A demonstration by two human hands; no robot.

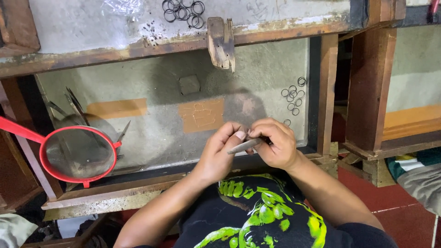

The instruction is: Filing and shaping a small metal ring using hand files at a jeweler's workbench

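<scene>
At the tray's left edge: red-rimmed sieve (77, 154), round, mesh bottom, long red handle running off toward the left; several thin metal tools (73, 108) lean behind it against the tray wall.

Tray (151, 138): shallow wooden-framed recess with a pale grey floor; two orange patches and one small grey block (189, 84) lie toward the middle. Open floor between sieve and hands.

Front edge, centre: left hand (218, 154), fingers curled narrow, thumb and forefinger pinching the near end of a slim grey metal rod (244, 146).

Just beside it: right hand (274, 143), fingers closed around the rod's far end; the hands touch. Something small may sit at the fingertips, too small to tell.

Rod: judged stiff, light, smooth and likely slippery; best held near each end, as now. It lies slightly tilted, above the tray's front edge.

Right corner of the tray: loose dark wire rings (293, 97), small, light, easily scattered. More rings (183, 10) on the upper ledge, beside a wooden peg (221, 42) projecting over the tray.

Room: free to the left, cramped to the right by the wooden post (370, 87).
</scene>
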